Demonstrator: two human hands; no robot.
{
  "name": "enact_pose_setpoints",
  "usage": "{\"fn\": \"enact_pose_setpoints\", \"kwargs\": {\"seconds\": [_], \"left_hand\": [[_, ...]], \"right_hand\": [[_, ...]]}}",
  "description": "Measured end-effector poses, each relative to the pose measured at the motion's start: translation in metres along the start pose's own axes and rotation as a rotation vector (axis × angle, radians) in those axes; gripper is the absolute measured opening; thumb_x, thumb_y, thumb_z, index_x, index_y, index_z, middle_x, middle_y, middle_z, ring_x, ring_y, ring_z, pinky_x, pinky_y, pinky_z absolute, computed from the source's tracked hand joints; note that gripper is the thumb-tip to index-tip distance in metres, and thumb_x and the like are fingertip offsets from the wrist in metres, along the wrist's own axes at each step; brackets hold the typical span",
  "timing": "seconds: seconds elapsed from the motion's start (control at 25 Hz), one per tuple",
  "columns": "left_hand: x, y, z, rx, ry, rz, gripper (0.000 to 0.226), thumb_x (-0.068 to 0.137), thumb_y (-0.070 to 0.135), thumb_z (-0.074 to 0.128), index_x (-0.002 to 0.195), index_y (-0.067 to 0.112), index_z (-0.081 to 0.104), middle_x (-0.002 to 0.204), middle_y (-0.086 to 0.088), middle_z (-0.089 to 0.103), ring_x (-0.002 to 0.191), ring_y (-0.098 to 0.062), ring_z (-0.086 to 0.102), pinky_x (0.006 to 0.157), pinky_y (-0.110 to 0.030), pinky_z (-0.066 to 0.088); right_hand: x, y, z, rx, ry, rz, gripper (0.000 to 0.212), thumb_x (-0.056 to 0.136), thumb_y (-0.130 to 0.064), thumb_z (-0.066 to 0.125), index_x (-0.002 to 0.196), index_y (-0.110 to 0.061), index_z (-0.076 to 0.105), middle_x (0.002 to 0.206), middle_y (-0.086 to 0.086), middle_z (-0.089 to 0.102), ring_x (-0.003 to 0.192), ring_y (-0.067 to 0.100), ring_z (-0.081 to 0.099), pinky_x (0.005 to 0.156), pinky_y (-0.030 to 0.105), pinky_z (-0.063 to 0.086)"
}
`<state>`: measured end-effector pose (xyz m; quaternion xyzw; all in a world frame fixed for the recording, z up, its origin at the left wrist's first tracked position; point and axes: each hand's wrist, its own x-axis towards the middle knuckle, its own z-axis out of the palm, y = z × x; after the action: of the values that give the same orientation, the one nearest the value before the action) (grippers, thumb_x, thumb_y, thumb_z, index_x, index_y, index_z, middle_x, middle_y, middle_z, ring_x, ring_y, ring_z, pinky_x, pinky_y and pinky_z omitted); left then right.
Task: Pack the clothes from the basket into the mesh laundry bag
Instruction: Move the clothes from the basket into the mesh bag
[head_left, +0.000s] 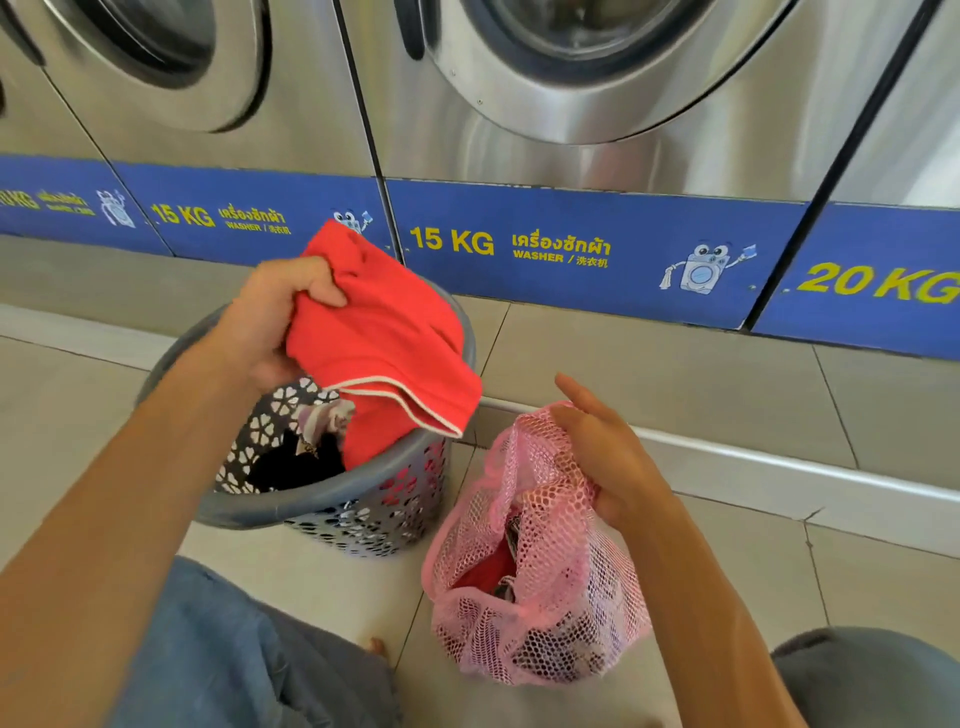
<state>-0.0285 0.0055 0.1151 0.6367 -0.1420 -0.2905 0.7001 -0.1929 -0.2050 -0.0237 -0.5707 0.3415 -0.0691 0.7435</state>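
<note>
- Red cloth (384, 332) was clamped in the left hand (270, 322), lifted above the basket (332, 499), its white-edged hem hanging over the rim.
- Pink mesh of the laundry bag (535, 571) was pinched at the mouth by the right hand (602, 447), thumb closed on the netting, fingers extended.
- Dark and patterned clothes (306, 457) lay in the grey basket, just left of the bag.
- Both stood on the tiled floor (675, 374) before steel washers (597, 156).
</note>
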Motion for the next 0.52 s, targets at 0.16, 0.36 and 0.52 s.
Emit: {"fn": "enact_pose_setpoints", "kwargs": {"seconds": [0.16,0.36,0.52], "left_hand": [[-0.021,-0.026,0.016,-0.244,-0.056,-0.045,0.029,0.066,0.008,0.051,0.094,0.008,0.062,0.08,-0.009,0.069,0.068,-0.022,0.066,0.066,-0.029,0.058],[-0.005,-0.064,0.025,0.347,-0.114,-0.195,0.046,0.071,0.001,0.072,0.115,0.01,0.069,0.108,-0.016,0.073,0.094,-0.026,0.072,0.084,-0.038,0.058],[0.007,-0.059,0.042,0.877,0.027,-0.125,0.025,0.068,0.023,0.078,0.092,0.017,0.074,0.087,-0.007,0.077,0.08,-0.021,0.072,0.075,-0.038,0.058]], "right_hand": [[-0.017,-0.001,-0.018,0.031,0.01,-0.014,0.048,0.1,-0.018,0.047,0.143,-0.039,0.049,0.138,0.009,0.059,0.108,0.028,0.067,0.076,0.035,0.057],[-0.034,-0.004,-0.028,0.025,0.007,-0.028,0.047,0.101,-0.016,0.048,0.143,-0.037,0.05,0.134,0.011,0.061,0.103,0.027,0.069,0.071,0.033,0.059],[-0.039,-0.006,-0.034,0.032,0.005,-0.031,0.045,0.102,-0.014,0.048,0.144,-0.032,0.05,0.128,0.014,0.065,0.092,0.024,0.07,0.06,0.028,0.055]]}}
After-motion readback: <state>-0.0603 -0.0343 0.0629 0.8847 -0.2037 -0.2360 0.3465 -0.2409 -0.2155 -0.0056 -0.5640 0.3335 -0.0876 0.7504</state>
